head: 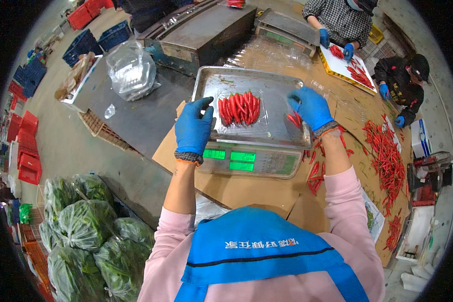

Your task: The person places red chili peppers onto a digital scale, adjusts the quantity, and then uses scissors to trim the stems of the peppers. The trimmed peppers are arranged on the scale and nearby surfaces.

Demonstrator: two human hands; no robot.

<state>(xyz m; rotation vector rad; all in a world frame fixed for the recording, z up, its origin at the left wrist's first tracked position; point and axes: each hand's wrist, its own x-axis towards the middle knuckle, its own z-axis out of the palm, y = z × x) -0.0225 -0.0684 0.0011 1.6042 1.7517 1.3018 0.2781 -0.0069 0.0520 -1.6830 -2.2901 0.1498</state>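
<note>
A clear plastic tray [264,130] of red chili peppers [239,108], lined up side by side, rests on the metal pan [211,81] of a digital scale [260,160] with lit green displays. At the pan's left edge, my blue-gloved left hand [193,126] is beside the tray, thumb and fingers apart, holding nothing. My right hand [312,108], also gloved in blue, hovers over the pan's right side with its fingers curled. Just under it a few loose red chilies [293,120] lie on the pan. Whether the right fingers hold anything is hidden.
A large heap of red chilies [387,162] covers the table's right side. Across the table, a co-worker's gloved hands work at a white tray [356,64]; another person stands right. A bag of clear plastic boxes [132,71] sits left. Bagged green vegetables [87,222] are lower left.
</note>
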